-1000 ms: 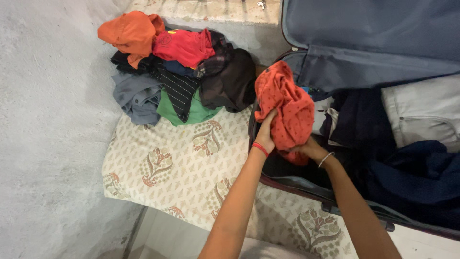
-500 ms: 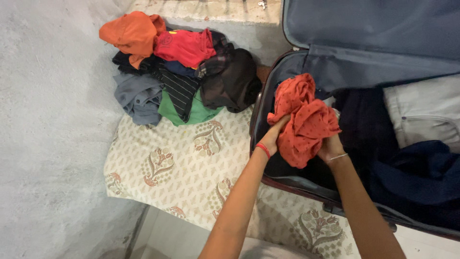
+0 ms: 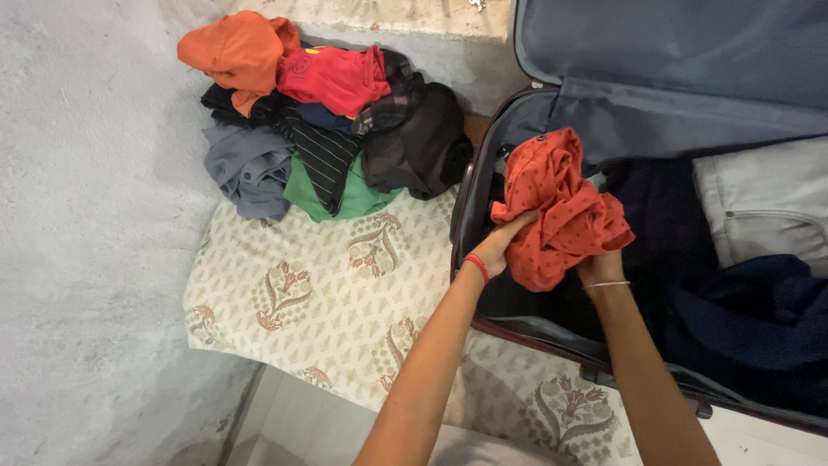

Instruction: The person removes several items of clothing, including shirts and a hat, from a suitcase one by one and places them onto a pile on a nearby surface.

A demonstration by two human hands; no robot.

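Note:
Both hands hold one crumpled orange-red dotted garment over the left end of an open dark suitcase. My left hand, with a red band at the wrist, grips the garment's lower left side. My right hand, with a thin metal bangle, grips it from underneath and is partly hidden by the cloth. Inside the suitcase lie dark navy clothes and a pale grey folded garment.
A pile of clothes in orange, red, black, grey and green sits on a cream floral-print mat left of the suitcase. The suitcase lid stands open at the back. Rough grey floor lies to the left.
The garment has moved right, from the suitcase's left rim to over its inside, and both hands have bunched it tighter. The view has shifted slightly.

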